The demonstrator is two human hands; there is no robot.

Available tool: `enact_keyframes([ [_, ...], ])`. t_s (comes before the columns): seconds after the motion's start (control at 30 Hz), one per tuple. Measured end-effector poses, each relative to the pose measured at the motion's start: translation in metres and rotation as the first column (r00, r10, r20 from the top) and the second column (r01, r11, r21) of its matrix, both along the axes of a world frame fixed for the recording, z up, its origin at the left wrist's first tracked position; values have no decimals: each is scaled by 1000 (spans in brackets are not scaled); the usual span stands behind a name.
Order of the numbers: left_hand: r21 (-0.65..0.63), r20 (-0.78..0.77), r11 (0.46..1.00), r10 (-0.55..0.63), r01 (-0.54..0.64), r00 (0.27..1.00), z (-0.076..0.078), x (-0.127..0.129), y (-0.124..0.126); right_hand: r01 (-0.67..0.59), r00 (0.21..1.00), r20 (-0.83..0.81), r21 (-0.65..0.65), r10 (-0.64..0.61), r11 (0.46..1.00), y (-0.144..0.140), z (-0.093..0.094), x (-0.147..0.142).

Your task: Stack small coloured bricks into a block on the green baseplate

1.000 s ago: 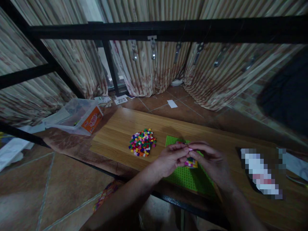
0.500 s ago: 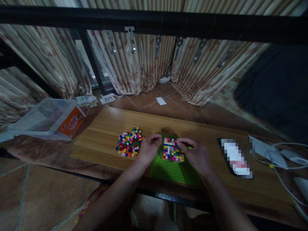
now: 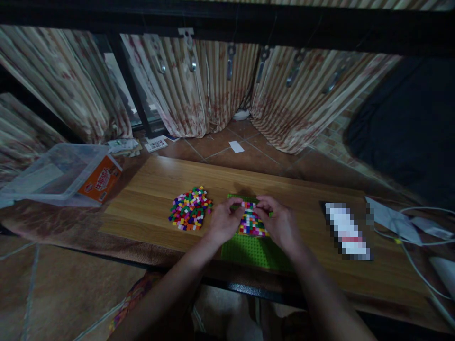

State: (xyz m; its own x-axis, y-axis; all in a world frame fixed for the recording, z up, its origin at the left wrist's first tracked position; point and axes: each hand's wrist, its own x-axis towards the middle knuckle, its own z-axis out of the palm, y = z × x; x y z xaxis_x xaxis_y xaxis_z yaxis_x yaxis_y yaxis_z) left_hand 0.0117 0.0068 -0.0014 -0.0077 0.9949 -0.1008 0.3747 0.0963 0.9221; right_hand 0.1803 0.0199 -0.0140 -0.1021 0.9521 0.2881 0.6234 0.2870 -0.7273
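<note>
A green studded baseplate (image 3: pixel 249 251) lies on the wooden board (image 3: pixel 149 199) near its front edge. A patch of small multicoloured bricks (image 3: pixel 250 224) covers the plate's far part. My left hand (image 3: pixel 224 220) rests at the patch's left side, fingertips at its far edge. My right hand (image 3: pixel 277 222) sits at the right side, fingertips pinched together over the far edge of the patch. Whether a brick is between the fingers cannot be made out. A loose heap of coloured bricks (image 3: pixel 190 208) lies to the left of my left hand.
A clear plastic box with an orange label (image 3: pixel 71 173) lies at the left. A blurred-out flat object (image 3: pixel 346 230) and white cables (image 3: pixel 408 227) lie at the right. Black metal bars (image 3: pixel 227 23) cross overhead, with curtains behind.
The hands came down from in front of the plate onto it and drew together at the far edge of the brick patch. The camera tilted and shifted, showing more of the patch.
</note>
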Motion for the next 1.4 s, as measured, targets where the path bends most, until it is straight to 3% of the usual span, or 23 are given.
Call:
enact_keyframes([
  [0.5, 59, -38, 998, -14, 16, 999, -5, 5, 9, -27, 999, -25, -25, 26, 999, -3, 8, 0],
  [0.77, 95, 87, 993, -76, 68, 993, -25, 18, 25, -8, 1000, -18, -32, 8, 999, -4, 9, -2],
  [1.07, 103, 122, 991, -94, 82, 988, -18, 21, 24, -23, 999, -30, -22, 22, 1000, -4, 8, -3],
  [1.27, 106, 48, 992, -73, 67, 996, -17, 23, 25, -25, 1000, -11, 20, 26, 999, -4, 10, -3],
  [1.4, 102, 82, 992, -77, 69, 994, -18, 22, 26, -24, 999, -38, -16, 23, 1000, -5, 11, -1],
])
